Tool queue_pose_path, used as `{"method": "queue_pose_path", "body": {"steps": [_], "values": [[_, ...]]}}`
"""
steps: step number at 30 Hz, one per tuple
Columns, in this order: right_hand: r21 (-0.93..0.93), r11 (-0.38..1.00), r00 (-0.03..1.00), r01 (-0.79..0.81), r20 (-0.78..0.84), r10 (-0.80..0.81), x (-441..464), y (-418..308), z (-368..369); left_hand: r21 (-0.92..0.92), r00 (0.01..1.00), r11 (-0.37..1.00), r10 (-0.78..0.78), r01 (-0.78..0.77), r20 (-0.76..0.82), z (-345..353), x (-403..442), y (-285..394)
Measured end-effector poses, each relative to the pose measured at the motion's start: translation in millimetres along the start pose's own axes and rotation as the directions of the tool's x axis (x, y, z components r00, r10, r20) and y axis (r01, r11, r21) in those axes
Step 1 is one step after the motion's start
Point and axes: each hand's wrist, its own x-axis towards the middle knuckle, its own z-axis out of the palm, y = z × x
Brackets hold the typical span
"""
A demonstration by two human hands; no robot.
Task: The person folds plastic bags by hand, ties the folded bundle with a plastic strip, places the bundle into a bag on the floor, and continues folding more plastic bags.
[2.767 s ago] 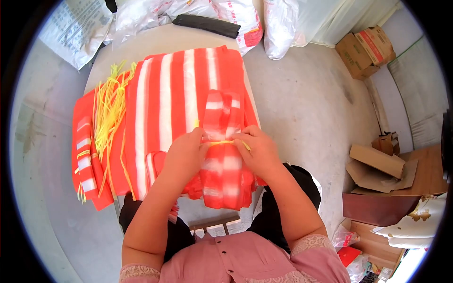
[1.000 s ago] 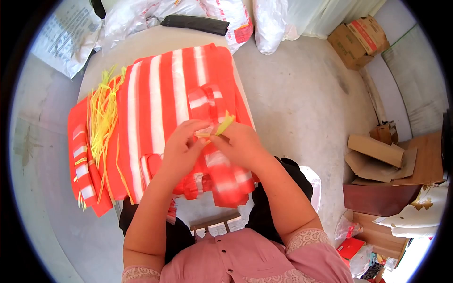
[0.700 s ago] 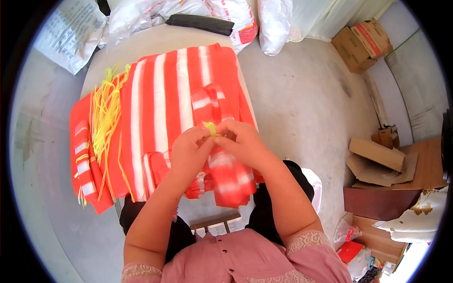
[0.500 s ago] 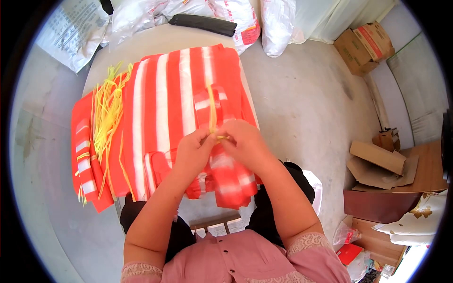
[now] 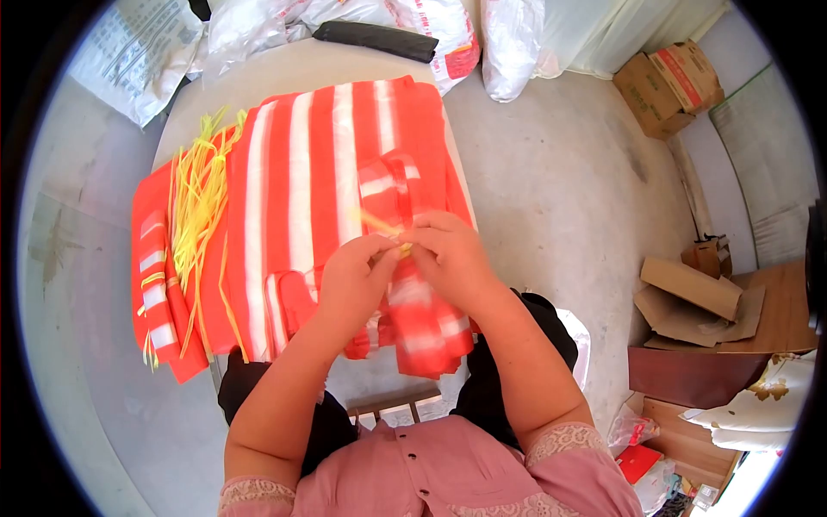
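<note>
My left hand [image 5: 362, 267] and my right hand [image 5: 444, 254] meet over a folded bundle of red-and-white striped fabric [image 5: 418, 323] at the table's near right edge. Both pinch a yellow tie strip [image 5: 379, 223] round the bundle's middle; a blurred end of it sticks up to the left. Beneath lies a broad stack of striped fabric [image 5: 301, 172]. To the left rests a bunch of loose yellow strips [image 5: 200, 207], beside a rolled striped bundle [image 5: 155, 293] bound with yellow. My fingers partly hide the knot area.
On the table's far edge [image 5: 258, 76] lies a black plastic roll [image 5: 376, 40], with white plastic sacks [image 5: 431, 26] behind. Cardboard boxes [image 5: 668, 86] stand at the back right. An opened carton [image 5: 698, 302] sits on a brown cabinet [image 5: 698, 375] at right.
The strip's free end has swung from pointing up to pointing left. My hands stay close together at the same spot, my right fingers slightly raised.
</note>
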Motion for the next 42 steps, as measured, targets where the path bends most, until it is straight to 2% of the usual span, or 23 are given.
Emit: {"method": "queue_pose_path", "body": {"steps": [1, 2, 4, 7, 11, 13, 15, 16, 18, 21, 22, 24, 27, 30, 34, 36, 37, 39, 40, 42], "values": [[0.047, 0.999, 1.0, -0.007, -0.008, 0.007, 1, 0, -1, -0.024, 1.0, 0.999, -0.026, 0.027, 0.01, -1, 1, 1], [0.154, 0.975, 0.987, -0.158, 0.039, 0.154, 0, -3, -2, -0.049, 0.998, 0.997, -0.053, 0.054, 0.02, -2, 2, 3], [0.335, 0.828, 0.893, -0.449, 0.177, 0.413, 4, -19, -8, -0.075, 0.997, 0.995, -0.07, 0.071, 0.019, -2, 3, 4], [0.518, 0.674, 0.847, -0.527, 0.386, 0.365, 6, -3, -14, -0.072, 0.998, 0.995, -0.064, 0.064, 0.0, 0, 4, 5], [0.259, 0.935, 0.945, -0.244, 0.279, 0.169, 4, -3, -18, -0.041, 0.997, 0.996, -0.078, 0.079, 0.027, -3, 6, 5], [0.107, 0.992, 0.976, -0.073, 0.21, 0.049, 2, 1, -13, -0.012, 0.998, 0.998, -0.061, 0.061, 0.025, -3, 7, 3], [0.079, 0.997, 0.989, 0.005, 0.145, -0.017, -1, 2, -12, 0.031, 0.999, 0.999, -0.04, 0.04, 0.004, -3, 7, 1], [0.062, 0.997, 0.992, 0.044, 0.112, -0.051, -2, 2, -12, 0.139, 0.999, 0.99, 0.027, -0.024, -0.02, -4, 7, 0], [0.092, 0.996, 0.983, -0.006, 0.184, -0.011, -5, 6, -21, 0.351, 0.985, 0.926, 0.167, -0.141, -0.045, -9, 9, -3], [0.046, 0.998, 0.963, -0.036, 0.269, 0.023, -13, 14, -37, 0.597, 0.982, 0.789, 0.19, -0.142, -0.018, -12, 12, -10], [0.015, 0.999, 0.956, -0.037, 0.293, 0.031, -15, 15, -39, 0.626, 0.981, 0.772, 0.186, -0.113, -0.052, -11, 12, -10], [0.107, 0.975, 0.953, -0.196, 0.254, 0.164, -19, 9, -42, 0.678, 0.976, 0.734, 0.18, -0.051, -0.121, -8, 12, -4], [0.168, 0.9, 0.901, -0.402, 0.246, 0.357, -17, 6, -45, 0.347, 0.991, 0.929, -0.1, 0.127, -0.094, -20, 4, 14], [0.166, 0.837, 0.839, -0.521, 0.28, 0.467, -14, 2, -45, 0.146, 0.985, 0.984, -0.122, 0.105, 0.118, -22, -11, 12], [0.079, 0.813, 0.787, -0.577, 0.318, 0.528, -12, 1, -40, 0.088, 0.986, 0.994, -0.081, 0.069, 0.146, -11, -26, 3], [0.165, 0.768, 0.767, -0.619, 0.335, 0.547, -12, 6, -37, 0.037, 0.988, 0.997, -0.073, 0.069, 0.137, -10, -29, 3], [0.207, 0.742, 0.757, -0.637, 0.347, 0.554, -11, 6, -37, -0.027, 0.976, 0.99, -0.134, 0.14, 0.172, -11, -30, 2], [0.347, 0.678, 0.758, -0.648, 0.386, 0.526, -9, -3, -47, -0.147, 0.937, 0.947, -0.241, 0.284, 0.253, -13, -30, 1], [0.413, 0.637, 0.758, -0.651, 0.406, 0.511, -7, -9, -52, -0.336, 0.91, 0.858, -0.301, 0.388, 0.284, -14, -29, -1], [0.742, 0.42, 0.853, -0.523, 0.458, 0.252, -13, -11, -58, -0.645, 0.842, 0.542, -0.383, 0.538, 0.381, -13, -29, -3]]}}
